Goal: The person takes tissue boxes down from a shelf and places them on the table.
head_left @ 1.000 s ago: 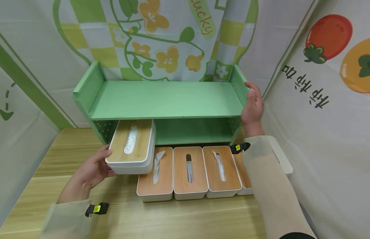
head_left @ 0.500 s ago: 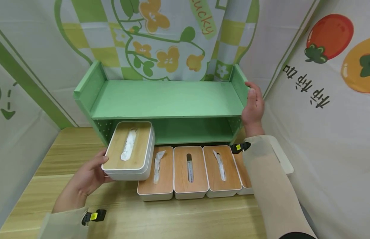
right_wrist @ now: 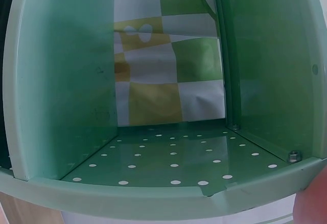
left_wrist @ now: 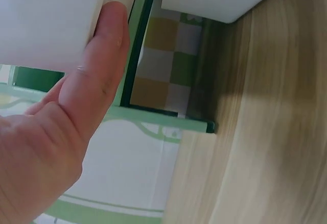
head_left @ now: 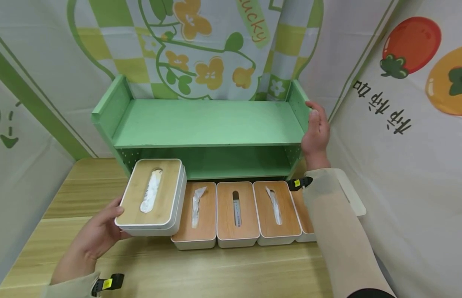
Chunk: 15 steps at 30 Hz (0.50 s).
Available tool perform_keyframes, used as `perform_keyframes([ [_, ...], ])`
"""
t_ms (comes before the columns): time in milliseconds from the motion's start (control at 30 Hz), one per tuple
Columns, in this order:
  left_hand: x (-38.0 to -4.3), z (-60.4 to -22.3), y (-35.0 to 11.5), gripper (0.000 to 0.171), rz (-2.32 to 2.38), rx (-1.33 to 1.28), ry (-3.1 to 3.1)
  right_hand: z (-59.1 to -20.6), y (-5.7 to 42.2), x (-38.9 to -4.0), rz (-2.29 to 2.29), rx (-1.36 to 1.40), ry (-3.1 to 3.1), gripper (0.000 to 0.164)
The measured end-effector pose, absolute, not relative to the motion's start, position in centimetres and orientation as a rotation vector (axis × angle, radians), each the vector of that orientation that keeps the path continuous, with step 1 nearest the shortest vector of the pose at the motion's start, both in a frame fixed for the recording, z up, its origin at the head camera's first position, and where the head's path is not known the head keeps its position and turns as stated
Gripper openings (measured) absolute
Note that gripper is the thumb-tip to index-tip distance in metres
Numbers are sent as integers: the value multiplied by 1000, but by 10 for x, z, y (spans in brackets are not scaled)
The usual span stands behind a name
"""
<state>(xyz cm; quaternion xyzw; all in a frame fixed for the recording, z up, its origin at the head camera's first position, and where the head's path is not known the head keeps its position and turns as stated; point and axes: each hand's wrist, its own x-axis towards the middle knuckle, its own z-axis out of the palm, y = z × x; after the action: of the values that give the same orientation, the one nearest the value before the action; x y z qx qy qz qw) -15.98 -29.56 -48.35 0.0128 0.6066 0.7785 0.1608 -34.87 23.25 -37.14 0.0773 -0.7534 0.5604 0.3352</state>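
In the head view my left hand [head_left: 91, 236] holds a white tissue box [head_left: 167, 186] with a pale wooden lid by its left side, thumb at the lid's rim and fingers below. White tissue shows in the lid's slot. The box is tilted, in front of the green shelf's [head_left: 212, 124] left end, beside the row of boxes. In the left wrist view its white wall [left_wrist: 46, 25] lies against the fingers [left_wrist: 97, 71]. My right hand [head_left: 316, 136] grips the shelf's right side panel; only a bit of that hand [right_wrist: 311, 198] shows in the right wrist view.
Several tissue boxes with browner lids stand in a row before the shelf, among them one with a grey strip in its slot [head_left: 227, 211]. A white flat-edged object [head_left: 351, 192] lies behind my right forearm. Printed cloth [head_left: 365, 165] encloses the wooden table [head_left: 216, 273].
My left hand has drawn the tissue box out from the shelf's lower level, toward me and to the left. My right hand stays on the side panel.
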Motion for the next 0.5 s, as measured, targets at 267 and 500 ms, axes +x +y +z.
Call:
perform_keyframes([
  [267, -145, -492, -314, 44, 2318, 147, 1638, -371, 232, -348, 1451, 205, -1972, 46],
  [500, -139, -491, -321, 55, 2368, 236, 1534, -370, 233, -348, 1460, 197, -1985, 46],
])
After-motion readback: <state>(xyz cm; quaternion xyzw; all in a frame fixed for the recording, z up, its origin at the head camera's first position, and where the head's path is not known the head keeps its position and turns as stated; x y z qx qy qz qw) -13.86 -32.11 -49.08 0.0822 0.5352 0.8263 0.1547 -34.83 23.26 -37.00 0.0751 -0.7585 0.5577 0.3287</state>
